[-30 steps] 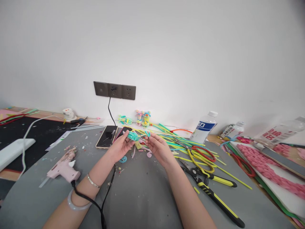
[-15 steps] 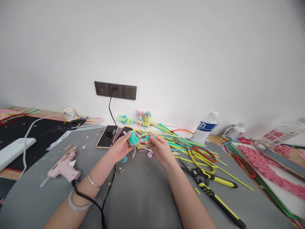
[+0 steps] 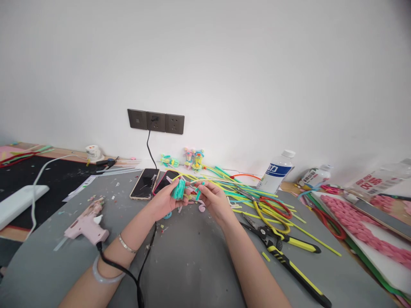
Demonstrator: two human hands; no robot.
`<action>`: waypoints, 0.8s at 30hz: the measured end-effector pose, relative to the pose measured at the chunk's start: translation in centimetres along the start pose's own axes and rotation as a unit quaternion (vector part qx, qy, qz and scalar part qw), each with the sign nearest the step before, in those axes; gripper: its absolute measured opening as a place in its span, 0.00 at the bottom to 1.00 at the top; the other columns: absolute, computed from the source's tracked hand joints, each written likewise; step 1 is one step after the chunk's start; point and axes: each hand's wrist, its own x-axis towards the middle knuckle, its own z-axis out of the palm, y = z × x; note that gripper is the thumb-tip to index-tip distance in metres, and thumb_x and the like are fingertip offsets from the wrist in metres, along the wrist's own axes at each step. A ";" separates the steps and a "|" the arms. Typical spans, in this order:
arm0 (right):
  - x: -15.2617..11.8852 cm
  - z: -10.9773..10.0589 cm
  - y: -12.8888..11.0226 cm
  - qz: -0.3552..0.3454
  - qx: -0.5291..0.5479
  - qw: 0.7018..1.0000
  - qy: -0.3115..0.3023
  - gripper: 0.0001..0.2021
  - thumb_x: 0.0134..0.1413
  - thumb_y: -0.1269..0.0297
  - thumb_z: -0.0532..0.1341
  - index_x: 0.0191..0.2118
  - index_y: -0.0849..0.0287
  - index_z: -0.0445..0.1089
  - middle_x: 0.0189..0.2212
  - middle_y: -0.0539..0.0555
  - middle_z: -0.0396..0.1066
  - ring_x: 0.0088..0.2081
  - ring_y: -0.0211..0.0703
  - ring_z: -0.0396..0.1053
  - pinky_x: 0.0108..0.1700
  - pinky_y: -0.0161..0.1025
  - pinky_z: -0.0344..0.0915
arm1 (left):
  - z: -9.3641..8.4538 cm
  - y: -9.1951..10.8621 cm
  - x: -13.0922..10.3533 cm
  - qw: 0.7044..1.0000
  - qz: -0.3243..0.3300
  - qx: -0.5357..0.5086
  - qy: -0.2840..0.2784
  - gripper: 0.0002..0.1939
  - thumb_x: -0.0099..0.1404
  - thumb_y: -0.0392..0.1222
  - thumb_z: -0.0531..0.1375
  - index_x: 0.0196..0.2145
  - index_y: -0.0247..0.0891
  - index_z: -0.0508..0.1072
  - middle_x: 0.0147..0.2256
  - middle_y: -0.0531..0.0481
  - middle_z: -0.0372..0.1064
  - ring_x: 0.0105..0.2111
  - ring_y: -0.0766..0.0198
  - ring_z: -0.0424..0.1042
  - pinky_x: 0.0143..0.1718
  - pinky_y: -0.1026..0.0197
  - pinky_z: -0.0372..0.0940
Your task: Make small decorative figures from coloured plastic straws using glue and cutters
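My left hand (image 3: pixel 163 202) is closed around a turquoise pipe-cleaner piece (image 3: pixel 179 190), a fuzzy block of stacked rows, held above the grey table. Across from it, my right hand (image 3: pixel 215 201) pinches a short turquoise pipe-cleaner strip (image 3: pixel 198 194) between thumb and fingertips. A small gap separates the strip from the block. Beneath the hands lie pastel offcuts, partly hidden, and a lilac spiral (image 3: pixel 201 208).
Left, a pink glue gun (image 3: pixel 86 226) rests, its black cable passing my left forearm. Phones (image 3: pixel 144 184) lie behind. To the right are loose pipe cleaners, scissors (image 3: pixel 272 218), yellow-black pliers (image 3: pixel 289 265) and a bottle (image 3: pixel 276 171). Small finished figures (image 3: pixel 194 159) stand by the wall.
The turquoise block has turned and shifted slightly right in my left hand. My right hand has tilted the strip from nearly level to steeply angled.
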 end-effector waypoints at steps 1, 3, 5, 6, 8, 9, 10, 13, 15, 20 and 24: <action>0.0 0.0 0.0 0.001 0.000 1.000 0.000 0.14 0.36 0.56 0.76 0.27 0.58 0.78 0.26 0.48 0.74 0.23 0.33 0.65 0.29 0.32 0.66 | 0.0 0.0 0.0 1.000 -0.004 -0.003 -0.005 0.18 0.71 0.50 0.54 0.43 0.32 0.76 0.28 0.47 0.73 0.23 0.66 0.72 0.29 0.63 0.70; 0.0 0.0 -0.1 0.004 0.000 1.000 0.000 0.14 0.36 0.55 0.76 0.26 0.58 0.78 0.21 0.46 0.71 0.22 0.32 0.63 0.27 0.31 0.64 | -0.1 0.0 0.0 1.000 -0.011 -0.007 -0.012 0.20 0.71 0.51 0.54 0.41 0.32 0.76 0.26 0.48 0.71 0.22 0.67 0.70 0.27 0.64 0.69; -0.1 0.0 -0.3 0.007 -0.004 1.000 -0.003 0.15 0.35 0.53 0.76 0.26 0.58 0.78 0.20 0.46 0.70 0.21 0.31 0.63 0.25 0.30 0.63 | 0.0 0.0 0.0 1.000 -0.015 -0.003 -0.015 0.20 0.72 0.52 0.53 0.40 0.32 0.76 0.25 0.48 0.70 0.22 0.67 0.69 0.27 0.64 0.68; -0.1 0.0 -0.3 0.009 -0.007 1.000 -0.005 0.15 0.35 0.53 0.76 0.26 0.58 0.78 0.21 0.47 0.71 0.21 0.31 0.63 0.25 0.30 0.63 | 0.0 0.0 -0.1 1.000 -0.016 0.001 -0.015 0.21 0.72 0.52 0.53 0.40 0.32 0.76 0.25 0.48 0.70 0.22 0.67 0.69 0.27 0.65 0.68; -0.2 0.1 -0.4 0.012 -0.014 1.000 -0.009 0.16 0.34 0.52 0.76 0.26 0.58 0.78 0.22 0.48 0.72 0.21 0.31 0.63 0.24 0.30 0.62 | 0.1 0.0 -0.1 1.000 -0.015 0.014 -0.016 0.21 0.72 0.52 0.52 0.39 0.32 0.76 0.25 0.49 0.69 0.22 0.67 0.68 0.27 0.65 0.68; -0.2 0.1 -0.4 0.013 -0.018 1.000 -0.011 0.16 0.34 0.52 0.76 0.25 0.58 0.78 0.22 0.47 0.72 0.20 0.31 0.63 0.23 0.30 0.61 | 0.1 0.0 -0.1 1.000 -0.013 0.021 -0.018 0.21 0.72 0.53 0.52 0.39 0.32 0.75 0.24 0.49 0.69 0.22 0.67 0.68 0.27 0.65 0.68; -0.3 0.1 -0.4 0.014 -0.022 1.000 -0.012 0.16 0.34 0.51 0.76 0.25 0.58 0.78 0.21 0.47 0.71 0.20 0.30 0.62 0.22 0.30 0.61 | 0.2 0.0 -0.1 0.999 -0.012 0.029 -0.021 0.21 0.72 0.53 0.52 0.38 0.33 0.75 0.24 0.49 0.68 0.22 0.67 0.67 0.27 0.65 0.67; -0.3 0.0 -0.2 0.016 -0.036 0.999 -0.014 0.17 0.35 0.49 0.75 0.27 0.58 0.78 0.17 0.45 0.68 0.17 0.30 0.58 0.19 0.30 0.57 | 0.2 -0.1 -0.2 0.998 -0.014 0.049 -0.046 0.21 0.73 0.52 0.51 0.38 0.33 0.75 0.23 0.51 0.66 0.21 0.68 0.65 0.27 0.65 0.66; -0.2 0.0 0.0 0.017 -0.050 0.999 -0.014 0.18 0.35 0.49 0.75 0.28 0.58 0.78 0.15 0.45 0.66 0.15 0.29 0.56 0.17 0.30 0.54 | 0.3 -0.2 -0.3 0.996 -0.022 0.059 -0.069 0.21 0.73 0.53 0.50 0.37 0.34 0.74 0.22 0.53 0.63 0.20 0.68 0.63 0.27 0.66 0.66; 0.0 -0.4 -0.2 0.010 -0.092 0.996 -0.014 0.19 0.37 0.51 0.74 0.33 0.60 0.78 0.16 0.44 0.66 0.15 0.28 0.54 0.16 0.28 0.52 | 0.3 -0.4 -0.3 0.995 -0.030 0.054 -0.081 0.22 0.72 0.55 0.50 0.34 0.36 0.72 0.21 0.54 0.60 0.20 0.68 0.59 0.27 0.65 0.65; 0.3 -1.4 -0.5 -0.001 -0.216 0.975 -0.053 0.19 0.40 0.53 0.73 0.35 0.59 0.72 0.17 0.43 0.67 0.16 0.31 0.59 0.19 0.30 0.55 | 0.1 -0.4 -0.1 0.998 -0.005 0.037 -0.041 0.19 0.71 0.55 0.52 0.36 0.36 0.72 0.25 0.52 0.64 0.23 0.68 0.63 0.26 0.65 0.65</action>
